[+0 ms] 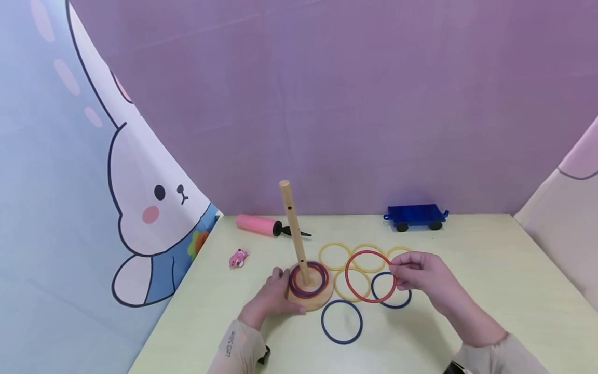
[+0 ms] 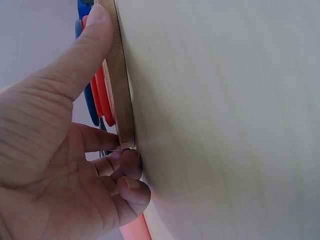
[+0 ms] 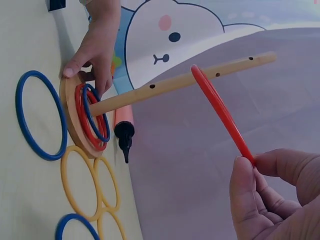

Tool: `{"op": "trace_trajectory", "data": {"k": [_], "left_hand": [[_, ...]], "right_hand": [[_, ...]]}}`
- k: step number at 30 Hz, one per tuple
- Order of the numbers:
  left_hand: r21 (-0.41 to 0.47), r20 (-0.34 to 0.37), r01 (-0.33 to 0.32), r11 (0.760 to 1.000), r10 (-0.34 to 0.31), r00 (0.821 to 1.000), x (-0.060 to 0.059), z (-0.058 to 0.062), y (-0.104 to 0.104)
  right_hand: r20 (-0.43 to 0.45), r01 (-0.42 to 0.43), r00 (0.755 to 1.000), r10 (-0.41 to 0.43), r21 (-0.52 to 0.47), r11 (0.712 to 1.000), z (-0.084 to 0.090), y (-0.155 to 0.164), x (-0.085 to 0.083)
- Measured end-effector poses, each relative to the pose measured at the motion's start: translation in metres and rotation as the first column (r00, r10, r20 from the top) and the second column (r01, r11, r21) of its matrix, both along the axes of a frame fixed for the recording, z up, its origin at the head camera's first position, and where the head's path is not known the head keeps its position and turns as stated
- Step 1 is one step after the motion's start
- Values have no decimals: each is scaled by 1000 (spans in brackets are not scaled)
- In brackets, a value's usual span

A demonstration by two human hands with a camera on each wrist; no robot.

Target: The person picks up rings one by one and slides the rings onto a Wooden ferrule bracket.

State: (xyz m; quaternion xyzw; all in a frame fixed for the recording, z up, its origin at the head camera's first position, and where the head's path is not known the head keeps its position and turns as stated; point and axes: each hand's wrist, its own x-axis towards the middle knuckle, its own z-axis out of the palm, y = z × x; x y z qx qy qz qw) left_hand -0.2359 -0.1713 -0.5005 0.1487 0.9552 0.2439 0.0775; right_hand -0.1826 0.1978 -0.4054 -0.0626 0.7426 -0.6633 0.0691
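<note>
A wooden peg stand has a round base (image 1: 312, 304) and a tall post (image 1: 293, 231) that leans slightly. Red and blue rings (image 1: 308, 279) lie stacked round the post on the base. My left hand (image 1: 275, 292) grips the base's left edge; in the left wrist view the thumb (image 2: 82, 55) presses the base rim (image 2: 122, 85) with fingers curled below. My right hand (image 1: 413, 271) pinches a red ring (image 1: 370, 276) by its right side, lifted off the table to the right of the stand. In the right wrist view that red ring (image 3: 220, 112) is held between thumb and fingertips (image 3: 245, 185), beside the post (image 3: 185, 82).
Loose yellow rings (image 1: 334, 255) and two blue rings (image 1: 342, 322) (image 1: 391, 295) lie on the pale table (image 1: 490, 291) right of the stand. A pink pump (image 1: 259, 224), a small pink toy (image 1: 238, 258) and a blue toy wagon (image 1: 416, 215) sit toward the back. Purple backdrop behind.
</note>
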Motion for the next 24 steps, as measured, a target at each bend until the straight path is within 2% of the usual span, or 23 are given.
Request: {"op": "trace_trajectory", "data": {"k": [6,18,24], "left_hand": [[-10,5,-2,1000,2,1000,-1,0,0],[-2,9,-7,1000,7,1000,-1,-4,-2],[-1,36,-22,1000,22,999,-2,-3,-1]], "right_hand": [[-22,10,1000,-11,-30,1000,10,-8,-2],[-41,4,999,-4,-12,1000,27,-18,-7],[-52,0,999,-1,-25,1000,32,-24,-9]]}}
